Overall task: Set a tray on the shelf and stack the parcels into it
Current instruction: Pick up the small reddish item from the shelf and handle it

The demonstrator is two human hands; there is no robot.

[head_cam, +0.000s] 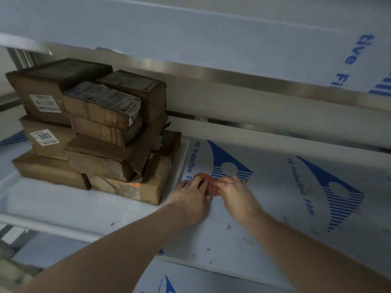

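Observation:
A white tray (53, 199) lies on the left part of the shelf (275, 208). Several brown parcels (101, 132) are stacked in it, some with white labels. Just right of the tray's rim, a small flat reddish piece (208, 182) lies on the shelf surface. My left hand (190, 195) and my right hand (234, 191) both rest on it, fingers curled over its edges, so most of the piece is hidden. Both forearms reach in from the bottom.
The shelf is covered in white protective film with blue logos (330, 191). A metal upper shelf (211, 75) runs overhead. Small dark specks (228, 227) lie on the film near the front edge. A lower shelf (190, 280) shows beneath.

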